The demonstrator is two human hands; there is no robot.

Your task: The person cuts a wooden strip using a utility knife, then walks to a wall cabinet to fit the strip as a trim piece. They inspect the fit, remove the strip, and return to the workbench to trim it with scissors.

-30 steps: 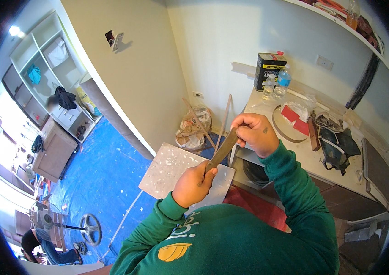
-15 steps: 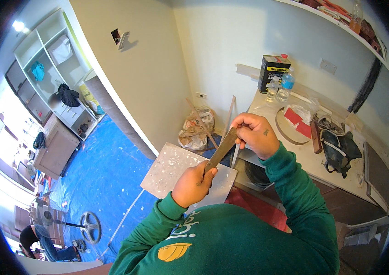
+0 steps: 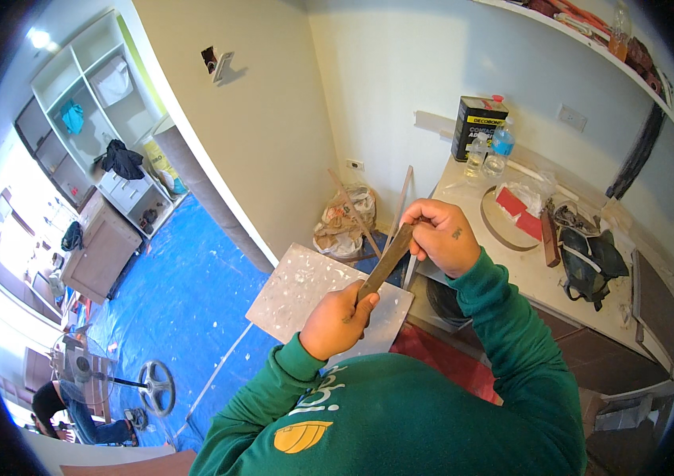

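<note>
A narrow, flat brown strip [image 3: 385,265] slants between my two hands, its material not plain from here. My left hand [image 3: 335,324] grips its lower end, thumb laid along the side. At the upper end, my right hand [image 3: 446,236] pinches the strip between thumb and curled fingers. Beneath them is a speckled, pale square board [image 3: 296,289], partly covered by my left hand and sleeve.
On the right, a worktop [image 3: 464,186] holds a black can [image 3: 476,131], plastic bottles [image 3: 496,151], a coiled band [image 3: 504,236], red pieces [image 3: 527,225] and a dark mask-like item [image 3: 591,258]. Blue sheeting [image 3: 186,278] covers the left floor. A person [image 3: 75,412] crouches beyond a pedestal fan [image 3: 157,389].
The view has shifted slightly, so the room sits a little further right. Both hands keep their hold on the strip with hardly any movement.
</note>
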